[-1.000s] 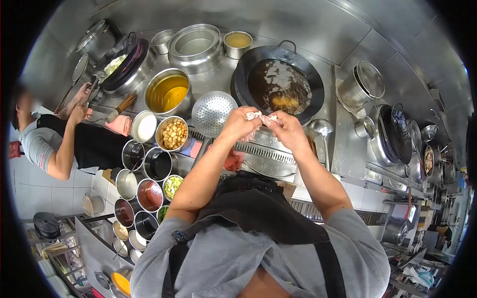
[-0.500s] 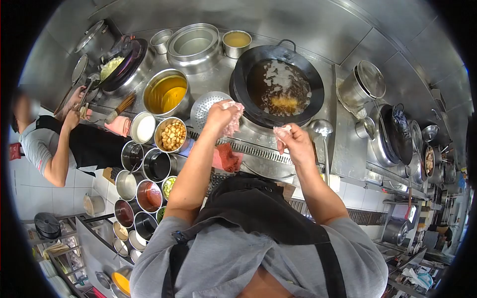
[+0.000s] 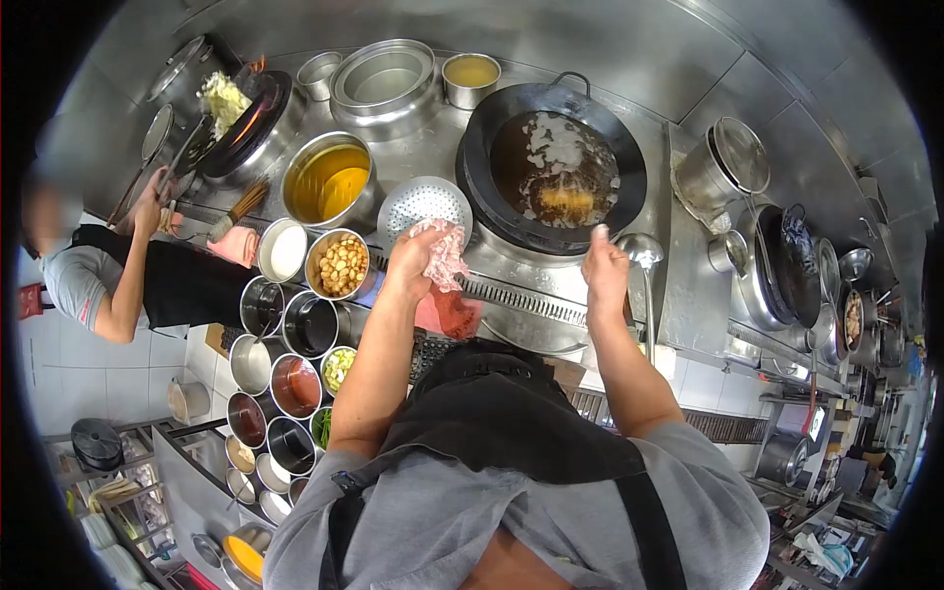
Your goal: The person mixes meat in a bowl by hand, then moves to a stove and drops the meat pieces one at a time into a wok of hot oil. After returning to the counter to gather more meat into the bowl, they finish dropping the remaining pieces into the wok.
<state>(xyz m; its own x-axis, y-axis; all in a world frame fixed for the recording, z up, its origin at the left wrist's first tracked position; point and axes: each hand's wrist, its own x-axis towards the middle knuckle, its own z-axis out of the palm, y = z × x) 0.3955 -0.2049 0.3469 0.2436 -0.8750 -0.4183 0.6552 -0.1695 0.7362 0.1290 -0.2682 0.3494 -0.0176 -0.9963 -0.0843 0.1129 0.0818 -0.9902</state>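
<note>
Left hand: closed on pink meat, by the skimmer's 5 o'clock edge. Right hand: fingers narrow, at the wok's 5 o'clock; whether gripping a scrap, cannot tell. Hazards: dropped meat could splash bubbling liquid onto bare fingers; a loose grip could shed strips.

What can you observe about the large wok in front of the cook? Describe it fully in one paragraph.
The wok is wide, round, dark and looks metal, with a loop handle at its far rim. It sits upright on the steel stovetop, a second dark rim showing beneath. Inside is brown liquid with pale foam and a golden patch towards the near side. The right hand is by its near rim; whether they touch is unclear.
</note>
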